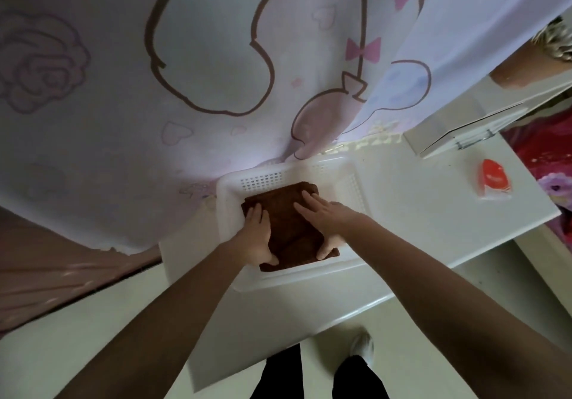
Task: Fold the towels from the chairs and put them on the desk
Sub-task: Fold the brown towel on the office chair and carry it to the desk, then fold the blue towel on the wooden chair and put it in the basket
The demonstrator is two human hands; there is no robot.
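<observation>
Risk: fold springs open, or the stack drags out crooked, if the hands lift unevenly. Left hand [255,236] and right hand [322,222] both grip the folded dark-brown terry towel [289,228] by its sides, fingers flat on top. It lies between them inside the white perforated plastic basket [263,180] on the white desk [433,213]; compact, edges slightly uneven.

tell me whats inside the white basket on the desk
A folded brown towel lies in the white basket, with the left hand and right hand on it. Whatever is beneath the towel is covered.
</observation>
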